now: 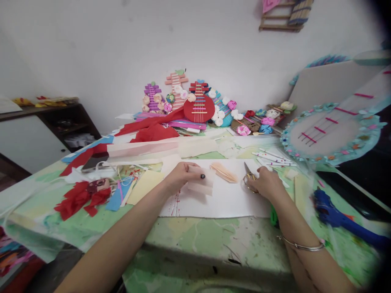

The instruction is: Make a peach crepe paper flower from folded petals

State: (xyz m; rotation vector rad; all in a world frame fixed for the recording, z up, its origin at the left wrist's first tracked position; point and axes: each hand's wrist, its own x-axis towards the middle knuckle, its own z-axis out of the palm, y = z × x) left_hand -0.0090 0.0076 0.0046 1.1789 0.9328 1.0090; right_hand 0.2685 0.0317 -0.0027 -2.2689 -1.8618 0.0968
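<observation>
On the white sheet (222,201), my left hand (185,174) pinches the pale tissue paper (202,186) and my right hand (268,184) has fingers closed around scissors (248,175).

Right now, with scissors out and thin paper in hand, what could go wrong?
The small gold-handled metal scissors in the right hand sit close beside the peach pleated paper fan; a slip might nick it. The thin pale pink tissue paper pinched by the left hand looks flimsy and might tear or crease.
</observation>
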